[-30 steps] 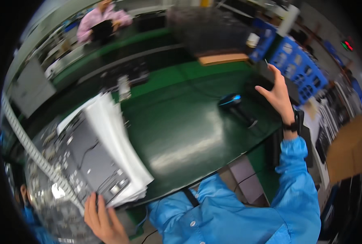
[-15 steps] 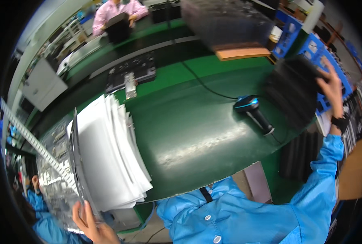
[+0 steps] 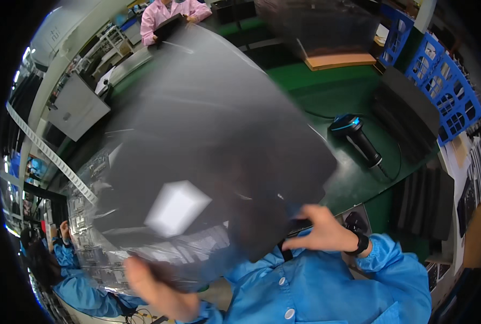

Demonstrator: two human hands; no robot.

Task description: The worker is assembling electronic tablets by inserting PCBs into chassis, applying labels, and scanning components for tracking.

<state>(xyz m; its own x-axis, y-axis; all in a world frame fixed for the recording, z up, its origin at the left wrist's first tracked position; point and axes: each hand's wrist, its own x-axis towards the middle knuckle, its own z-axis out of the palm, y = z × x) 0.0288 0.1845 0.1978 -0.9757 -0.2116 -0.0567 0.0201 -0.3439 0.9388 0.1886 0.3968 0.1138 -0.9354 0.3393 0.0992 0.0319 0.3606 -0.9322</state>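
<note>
We're holding a blurred dark sheet [image 3: 208, 140] w/ both hands: left hand [image 3: 156, 289] gripping its bottom edge, right hand [image 3: 318, 232] pinching its corner. It's hiding most of the surface [image 3: 327, 97]; scanner [image 3: 356, 137] showing.

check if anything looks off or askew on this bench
Nothing looks spilled or broken. The one odd thing is the large dark sheet, motion-blurred and tilted, held by the left hand and right hand. The handheld scanner lies on its side.

A large dark translucent sheet [image 3: 208, 146], motion-blurred, tilted above the green table; held at its near edge.
</note>
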